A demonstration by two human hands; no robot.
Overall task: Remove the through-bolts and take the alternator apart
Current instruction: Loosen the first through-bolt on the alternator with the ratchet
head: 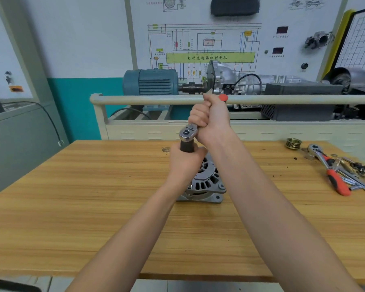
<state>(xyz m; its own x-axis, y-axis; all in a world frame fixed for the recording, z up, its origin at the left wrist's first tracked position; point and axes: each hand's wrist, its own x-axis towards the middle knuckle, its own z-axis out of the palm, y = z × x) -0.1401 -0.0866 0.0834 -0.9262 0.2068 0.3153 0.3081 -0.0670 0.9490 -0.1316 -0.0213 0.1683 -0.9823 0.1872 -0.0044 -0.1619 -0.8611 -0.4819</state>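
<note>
The silver alternator [207,182] stands on the wooden table [93,197], its vented housing facing up. A dark socket [187,146] rises from its top, and my left hand [184,163] grips that socket just above the housing. On the socket sits the chrome head of a ratchet wrench [187,132]. My right hand [211,119] grips the ratchet's handle, whose red end [223,97] sticks out beyond my fist, pointing away from me. The bolts under my hands are hidden.
At the table's right end lie a brass-coloured pulley [293,143], a second red-handled ratchet [329,169] and several loose small parts [360,171]. Behind the table run a beige rail [145,99] and a training rig with a blue motor [150,82].
</note>
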